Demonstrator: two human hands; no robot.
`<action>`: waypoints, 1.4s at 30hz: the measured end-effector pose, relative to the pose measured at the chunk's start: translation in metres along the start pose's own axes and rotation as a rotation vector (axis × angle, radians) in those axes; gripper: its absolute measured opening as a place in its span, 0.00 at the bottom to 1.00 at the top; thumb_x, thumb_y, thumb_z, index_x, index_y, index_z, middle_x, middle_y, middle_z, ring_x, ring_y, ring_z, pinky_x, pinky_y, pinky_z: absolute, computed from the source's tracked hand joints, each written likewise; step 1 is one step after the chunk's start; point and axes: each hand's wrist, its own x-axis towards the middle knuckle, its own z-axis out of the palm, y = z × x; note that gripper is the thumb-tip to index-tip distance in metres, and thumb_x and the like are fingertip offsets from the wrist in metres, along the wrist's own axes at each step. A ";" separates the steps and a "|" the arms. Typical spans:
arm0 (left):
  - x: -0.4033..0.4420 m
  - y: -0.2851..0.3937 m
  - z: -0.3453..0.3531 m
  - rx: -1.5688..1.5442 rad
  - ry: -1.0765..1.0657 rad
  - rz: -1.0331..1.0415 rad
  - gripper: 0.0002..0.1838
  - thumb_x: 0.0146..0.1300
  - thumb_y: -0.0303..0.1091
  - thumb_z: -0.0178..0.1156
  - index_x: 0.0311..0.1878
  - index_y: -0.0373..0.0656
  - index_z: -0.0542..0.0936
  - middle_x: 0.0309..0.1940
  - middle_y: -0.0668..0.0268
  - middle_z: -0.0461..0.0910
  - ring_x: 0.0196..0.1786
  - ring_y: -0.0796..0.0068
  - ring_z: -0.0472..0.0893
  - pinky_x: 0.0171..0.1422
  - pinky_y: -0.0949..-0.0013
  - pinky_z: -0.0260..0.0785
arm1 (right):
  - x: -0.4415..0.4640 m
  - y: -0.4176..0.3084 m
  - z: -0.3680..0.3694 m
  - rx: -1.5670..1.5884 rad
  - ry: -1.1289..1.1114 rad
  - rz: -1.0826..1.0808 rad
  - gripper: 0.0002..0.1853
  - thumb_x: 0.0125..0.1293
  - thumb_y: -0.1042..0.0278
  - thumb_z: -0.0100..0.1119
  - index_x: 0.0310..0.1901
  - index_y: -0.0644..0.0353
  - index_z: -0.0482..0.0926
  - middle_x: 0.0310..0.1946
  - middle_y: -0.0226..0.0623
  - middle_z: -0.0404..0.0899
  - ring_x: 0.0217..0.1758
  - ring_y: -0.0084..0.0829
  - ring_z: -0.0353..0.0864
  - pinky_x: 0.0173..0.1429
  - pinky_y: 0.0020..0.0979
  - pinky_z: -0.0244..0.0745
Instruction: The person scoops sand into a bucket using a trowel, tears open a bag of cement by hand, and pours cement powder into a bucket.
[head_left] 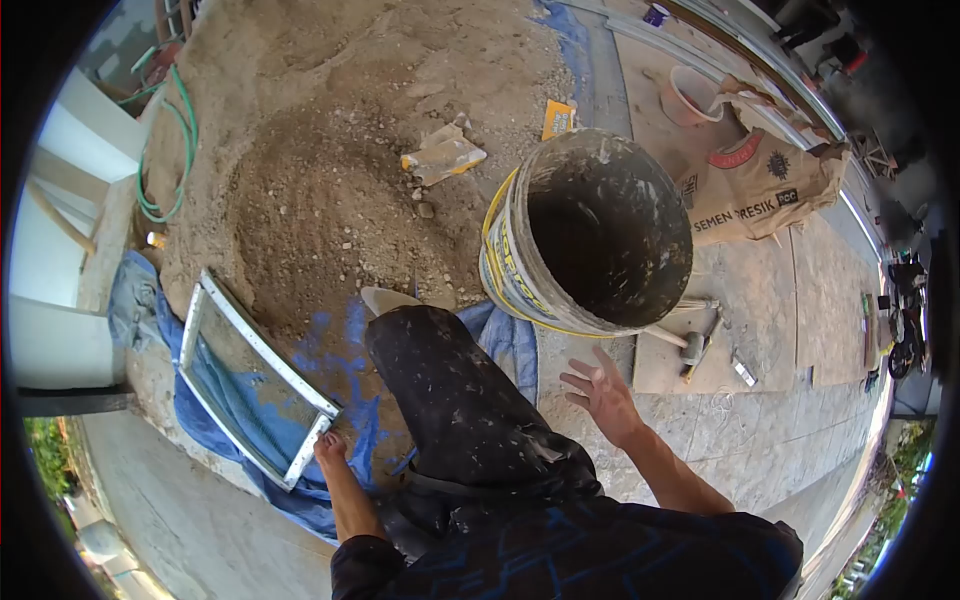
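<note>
My left hand is closed on the near corner of a white rectangular sieve frame. The frame lies tilted over a blue tarp and the edge of a sand pile. Whether mesh fills it is hard to make out. My right hand holds nothing, its fingers spread just below a large bucket. That bucket is caked with grey cement inside and tips toward me; its bottom is dark. My knee sits between the two hands.
Gravelly sand spreads ahead, with a torn yellow packet on it. Right of the bucket lie a cement sack, a hammer and a pinkish bucket. A green hose loops at the left.
</note>
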 end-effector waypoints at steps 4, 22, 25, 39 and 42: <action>-0.069 -0.046 -0.006 0.038 0.021 -0.057 0.18 0.70 0.38 0.51 0.59 0.40 0.71 0.58 0.64 0.72 0.59 0.68 0.74 0.54 0.70 0.77 | -0.022 -0.047 -0.026 0.343 0.305 -0.211 0.47 0.66 0.37 0.52 0.76 0.50 0.40 0.74 0.54 0.45 0.73 0.49 0.56 0.72 0.55 0.55; -0.255 -0.028 -0.136 0.582 -0.166 0.321 0.24 0.71 0.36 0.49 0.67 0.39 0.63 0.63 0.50 0.70 0.63 0.55 0.73 0.65 0.57 0.66 | 0.035 -0.056 -0.055 0.457 0.370 -0.278 0.18 0.65 0.64 0.52 0.52 0.55 0.59 0.53 0.38 0.64 0.61 0.46 0.71 0.62 0.60 0.72; -0.307 -0.038 -0.117 0.705 -0.183 0.412 0.25 0.69 0.35 0.55 0.67 0.40 0.65 0.57 0.56 0.77 0.57 0.66 0.77 0.57 0.63 0.70 | 0.035 -0.056 -0.056 0.449 0.359 -0.249 0.18 0.64 0.66 0.51 0.53 0.55 0.61 0.54 0.38 0.67 0.60 0.42 0.72 0.63 0.59 0.72; -0.278 -0.236 0.114 0.972 -0.451 -0.250 0.23 0.65 0.50 0.60 0.50 0.38 0.77 0.43 0.58 0.81 0.46 0.68 0.81 0.54 0.62 0.72 | 0.023 -0.060 -0.052 0.298 0.486 -0.230 0.24 0.66 0.60 0.45 0.62 0.57 0.67 0.62 0.37 0.71 0.63 0.37 0.73 0.66 0.44 0.70; -0.254 -0.318 0.143 1.260 -0.428 -0.144 0.26 0.61 0.53 0.63 0.48 0.36 0.78 0.46 0.52 0.81 0.47 0.59 0.82 0.51 0.58 0.74 | 0.024 -0.072 -0.042 0.293 0.493 -0.189 0.24 0.64 0.61 0.47 0.63 0.52 0.67 0.61 0.33 0.70 0.63 0.33 0.70 0.63 0.42 0.71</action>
